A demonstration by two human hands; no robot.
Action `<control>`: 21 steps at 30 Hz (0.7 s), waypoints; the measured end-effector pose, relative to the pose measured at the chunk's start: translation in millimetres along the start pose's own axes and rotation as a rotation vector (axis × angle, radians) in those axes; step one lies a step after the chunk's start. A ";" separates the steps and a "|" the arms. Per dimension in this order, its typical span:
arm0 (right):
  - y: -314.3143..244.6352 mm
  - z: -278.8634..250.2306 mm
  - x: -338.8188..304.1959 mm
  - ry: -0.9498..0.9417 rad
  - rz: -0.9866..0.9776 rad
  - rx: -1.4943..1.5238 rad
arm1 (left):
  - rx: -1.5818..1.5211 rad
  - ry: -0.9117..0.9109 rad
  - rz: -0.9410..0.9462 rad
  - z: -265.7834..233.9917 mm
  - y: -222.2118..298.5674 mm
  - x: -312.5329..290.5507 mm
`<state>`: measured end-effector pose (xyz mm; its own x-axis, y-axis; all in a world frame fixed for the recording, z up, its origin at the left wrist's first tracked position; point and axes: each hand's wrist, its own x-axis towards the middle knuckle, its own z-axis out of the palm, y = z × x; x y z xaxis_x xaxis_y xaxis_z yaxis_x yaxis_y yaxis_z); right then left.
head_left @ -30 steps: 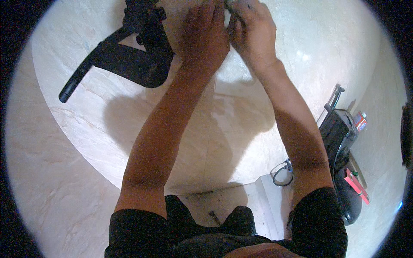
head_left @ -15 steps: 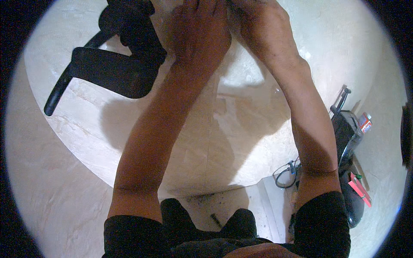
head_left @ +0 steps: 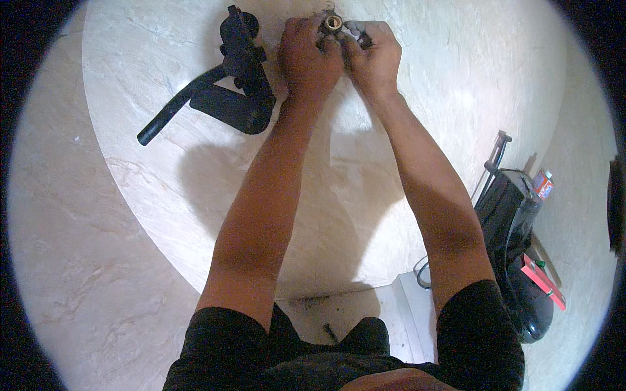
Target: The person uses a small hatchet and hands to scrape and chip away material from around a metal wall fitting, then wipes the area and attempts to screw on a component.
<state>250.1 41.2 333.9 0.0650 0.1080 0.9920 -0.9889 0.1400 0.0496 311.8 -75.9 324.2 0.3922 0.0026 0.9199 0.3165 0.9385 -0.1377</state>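
A small round brass-coloured ring or threaded fitting (head_left: 333,23) shows at the top of the view, with dark grime around it. My left hand (head_left: 308,58) is closed against its left side, fingers curled and mostly hidden behind the hand. At its right, my right hand (head_left: 378,55) has bent fingers and a thumb close to the fitting; dark smudges mark the fingertips. What those fingers pinch, if anything, I cannot make out. Left of my left hand is a black assembly (head_left: 244,72) with a curved tube and a broad bent arm, touched by neither hand as far as I see.
A shiny black object (head_left: 512,221) stands at the right, beside a black-handled tool (head_left: 499,153), a small red-and-white container (head_left: 542,184) and a red strip (head_left: 543,281). A thin dark cable (head_left: 424,274) loops near my right elbow. Pale marbled surfaces (head_left: 163,169) surround everything.
Both hands now show lower and more fully in view, revealing the brass fitting between them. The black assembly appears farther right and smaller; the whole view has shifted.
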 end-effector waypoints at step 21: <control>-12.9 -22.6 97.9 -0.767 -0.543 0.027 | -0.016 0.074 -0.361 1.0 23.2 7.0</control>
<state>272.2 72.3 427.8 0.4216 -0.6451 0.6373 -0.8525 -0.0426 0.5209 321.1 -53.8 327.8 0.3142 -0.3531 0.8812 0.4593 0.8689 0.1844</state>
